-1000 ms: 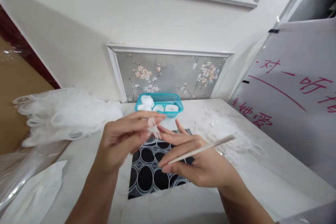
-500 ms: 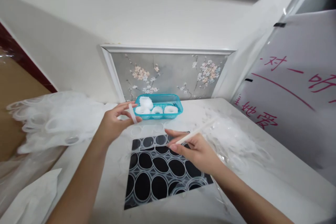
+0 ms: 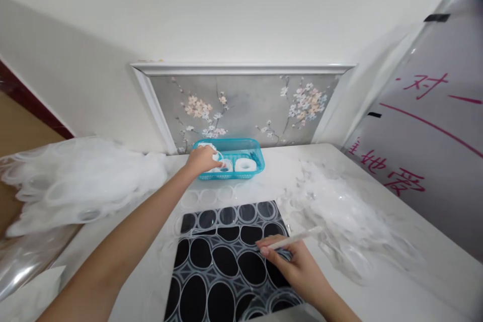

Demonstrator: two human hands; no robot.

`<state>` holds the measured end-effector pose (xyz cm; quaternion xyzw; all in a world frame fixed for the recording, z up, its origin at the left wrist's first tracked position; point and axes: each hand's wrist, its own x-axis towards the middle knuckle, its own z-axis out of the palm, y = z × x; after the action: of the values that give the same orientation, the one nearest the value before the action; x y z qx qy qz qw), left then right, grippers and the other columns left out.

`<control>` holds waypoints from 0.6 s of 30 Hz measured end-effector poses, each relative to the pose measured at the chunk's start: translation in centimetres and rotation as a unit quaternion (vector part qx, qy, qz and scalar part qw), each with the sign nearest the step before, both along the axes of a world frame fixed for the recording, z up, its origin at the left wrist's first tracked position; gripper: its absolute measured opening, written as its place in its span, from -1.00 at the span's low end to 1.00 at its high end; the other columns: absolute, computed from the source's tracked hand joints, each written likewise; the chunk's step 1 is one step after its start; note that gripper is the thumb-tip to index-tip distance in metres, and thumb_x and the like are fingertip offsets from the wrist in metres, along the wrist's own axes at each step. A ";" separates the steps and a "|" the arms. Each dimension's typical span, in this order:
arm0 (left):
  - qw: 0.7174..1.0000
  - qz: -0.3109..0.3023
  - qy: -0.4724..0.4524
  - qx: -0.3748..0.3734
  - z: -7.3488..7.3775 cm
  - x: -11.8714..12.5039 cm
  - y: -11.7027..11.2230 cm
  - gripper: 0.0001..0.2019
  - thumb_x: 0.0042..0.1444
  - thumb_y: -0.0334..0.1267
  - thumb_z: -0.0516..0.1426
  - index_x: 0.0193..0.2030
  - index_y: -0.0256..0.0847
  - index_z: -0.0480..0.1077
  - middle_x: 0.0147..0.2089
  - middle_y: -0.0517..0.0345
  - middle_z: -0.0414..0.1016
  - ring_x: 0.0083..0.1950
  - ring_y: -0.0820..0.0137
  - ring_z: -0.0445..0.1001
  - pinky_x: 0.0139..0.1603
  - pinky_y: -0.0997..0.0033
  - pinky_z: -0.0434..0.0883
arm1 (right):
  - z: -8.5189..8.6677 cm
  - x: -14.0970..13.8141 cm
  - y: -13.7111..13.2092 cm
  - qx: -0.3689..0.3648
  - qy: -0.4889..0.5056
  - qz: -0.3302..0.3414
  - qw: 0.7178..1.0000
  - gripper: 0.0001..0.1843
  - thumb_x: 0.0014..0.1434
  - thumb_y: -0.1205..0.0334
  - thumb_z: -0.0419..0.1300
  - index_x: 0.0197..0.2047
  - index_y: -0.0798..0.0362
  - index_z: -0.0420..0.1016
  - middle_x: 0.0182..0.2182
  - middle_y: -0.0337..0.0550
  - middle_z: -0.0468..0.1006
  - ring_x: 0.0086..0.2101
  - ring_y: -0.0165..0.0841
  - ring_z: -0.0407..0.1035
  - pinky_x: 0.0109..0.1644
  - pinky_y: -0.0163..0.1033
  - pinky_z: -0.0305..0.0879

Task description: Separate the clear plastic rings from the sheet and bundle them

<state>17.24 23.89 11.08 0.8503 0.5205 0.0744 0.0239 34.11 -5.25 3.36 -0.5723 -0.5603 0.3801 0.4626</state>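
Note:
My left hand (image 3: 202,159) reaches out to the left end of a blue plastic basket (image 3: 253,151) at the back of the white table. Its fingers are curled over white rings (image 3: 245,164) lying in the basket, and a small white ring shows at its fingertips. My right hand (image 3: 290,261) rests low on a black sheet with oval ring outlines (image 3: 222,259). It pinches a thin white stick (image 3: 302,236) that points up and to the right.
A heap of clear plastic ring sheets (image 3: 75,181) lies at the left. More clear film scraps (image 3: 339,211) lie to the right of the black sheet. A white board with red writing (image 3: 433,131) leans at the right. A floral panel (image 3: 241,105) stands behind the basket.
My left hand has moved away from my right hand and forward to the basket, carrying the small white ring. My right hand has dropped with the stick onto the black sheet.

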 end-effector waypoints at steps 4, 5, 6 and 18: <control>0.998 0.002 0.069 -0.005 -0.4 2.5 -0.2 -0.46 -0.16 0.15 0.22 -0.12 -0.21 0.54 -0.04 -0.13 0.53 0.10 -0.01 0.39 0.05 0.14 0.31 | -0.6 0.3 -0.3 0.077 -0.066 0.006 0.995 -0.80 0.21 0.11 0.16 -0.23 -0.01 0.56 -0.21 -0.08 0.63 -0.13 -0.20 0.49 0.06 0.02 0.37; 0.997 0.003 0.083 -0.006 -0.5 2.8 -0.2 -0.49 -0.15 0.13 0.22 -0.15 -0.21 0.54 -0.07 -0.13 0.54 0.08 0.00 0.40 0.04 0.14 0.32 | -0.6 0.3 -0.3 0.087 -0.082 0.010 0.993 -0.82 0.21 0.13 0.15 -0.22 -0.03 0.57 -0.22 -0.09 0.63 -0.13 -0.22 0.49 0.09 0.04 0.34; 0.996 0.003 0.094 -0.005 -0.6 3.0 -0.3 -0.53 -0.14 0.09 0.22 -0.18 -0.21 0.55 -0.09 -0.14 0.55 0.07 0.00 0.41 0.03 0.14 0.32 | -0.5 0.3 -0.4 0.091 -0.096 0.015 0.991 -0.83 0.22 0.15 0.15 -0.23 -0.04 0.57 -0.22 -0.11 0.63 -0.14 -0.23 0.49 0.12 0.06 0.31; 0.996 -0.002 0.087 0.031 -1.7 3.3 -0.5 -0.60 -0.06 -0.05 0.23 -0.15 -0.28 0.53 -0.12 -0.17 0.56 0.00 0.04 0.46 0.00 0.18 0.32 | 0.3 0.4 -0.2 0.100 -0.146 0.031 0.984 -0.84 0.21 0.24 0.15 -0.22 -0.04 0.57 -0.23 -0.13 0.64 -0.18 -0.24 0.51 0.17 0.11 0.23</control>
<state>20.54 23.41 9.41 0.8549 0.5164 0.0161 -0.0479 34.46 -5.47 3.64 -0.5549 -0.6745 0.2482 0.4191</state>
